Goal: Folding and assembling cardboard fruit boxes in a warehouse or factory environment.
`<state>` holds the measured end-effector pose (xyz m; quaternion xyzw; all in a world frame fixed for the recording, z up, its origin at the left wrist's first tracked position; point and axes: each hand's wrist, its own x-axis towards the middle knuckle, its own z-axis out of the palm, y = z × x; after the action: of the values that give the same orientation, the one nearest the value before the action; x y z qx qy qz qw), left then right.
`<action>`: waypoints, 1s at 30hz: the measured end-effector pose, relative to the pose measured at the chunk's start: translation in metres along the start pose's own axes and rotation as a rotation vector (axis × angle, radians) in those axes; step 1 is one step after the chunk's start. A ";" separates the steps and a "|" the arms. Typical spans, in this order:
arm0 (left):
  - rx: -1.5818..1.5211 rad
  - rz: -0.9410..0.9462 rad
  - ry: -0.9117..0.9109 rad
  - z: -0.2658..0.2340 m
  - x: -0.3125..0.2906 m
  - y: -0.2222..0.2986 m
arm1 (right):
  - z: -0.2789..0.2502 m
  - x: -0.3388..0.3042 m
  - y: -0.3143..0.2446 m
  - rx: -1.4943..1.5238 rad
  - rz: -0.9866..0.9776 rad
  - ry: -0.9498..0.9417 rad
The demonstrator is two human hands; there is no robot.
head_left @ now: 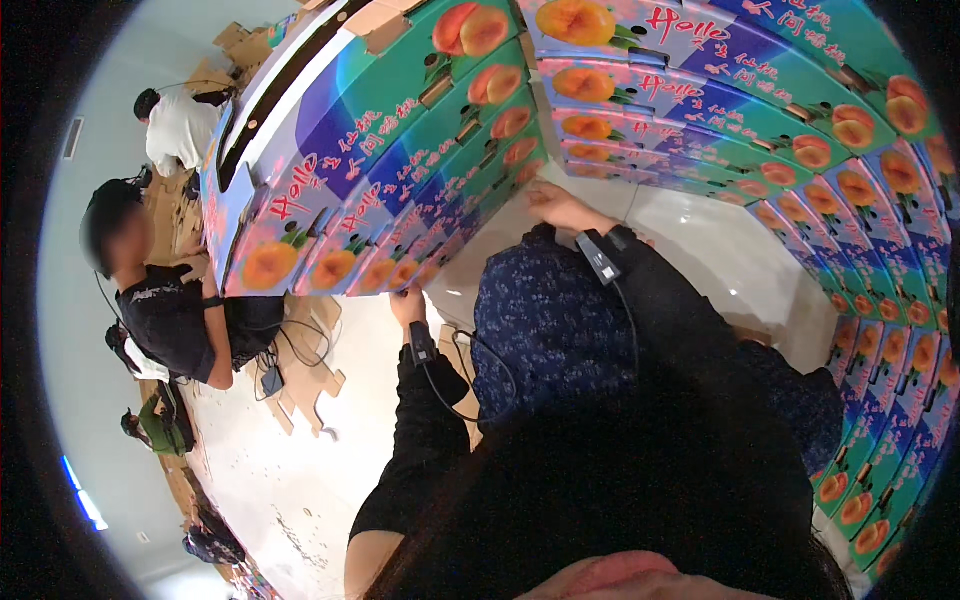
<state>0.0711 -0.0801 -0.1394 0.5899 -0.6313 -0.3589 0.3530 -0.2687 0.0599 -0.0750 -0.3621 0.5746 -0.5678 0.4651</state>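
Observation:
A tall stack of printed peach cartons [385,170], green, purple and pink, stands in front of me to the left. My left hand [407,306] is at the near lower corner of this stack, its fingers closed at the edge of the lowest carton and partly hidden by it. At the stack's other low corner, my right hand [560,206] has bent fingers against the bottom carton's end; the exact fingertip contact is hard to make out. Both wrists wear small dark devices with cables. A dark blue patterned cloth [550,320] covers my lap between the arms.
More stacked peach cartons [700,90] form walls ahead and along the right [880,440]. A person in black [170,320] is close behind the left stack; others are farther off. Flattened cardboard [300,370] and a cable lie on the pale floor [330,470].

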 end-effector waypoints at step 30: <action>-0.167 -0.084 -0.839 0.033 -0.064 0.081 | -0.085 -0.362 -0.085 -1.006 0.303 0.065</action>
<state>0.0061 -0.0108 -0.0864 0.3874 -0.6642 -0.6319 0.0973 -0.2479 0.4210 0.0469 -0.4356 0.8362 -0.1594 0.2925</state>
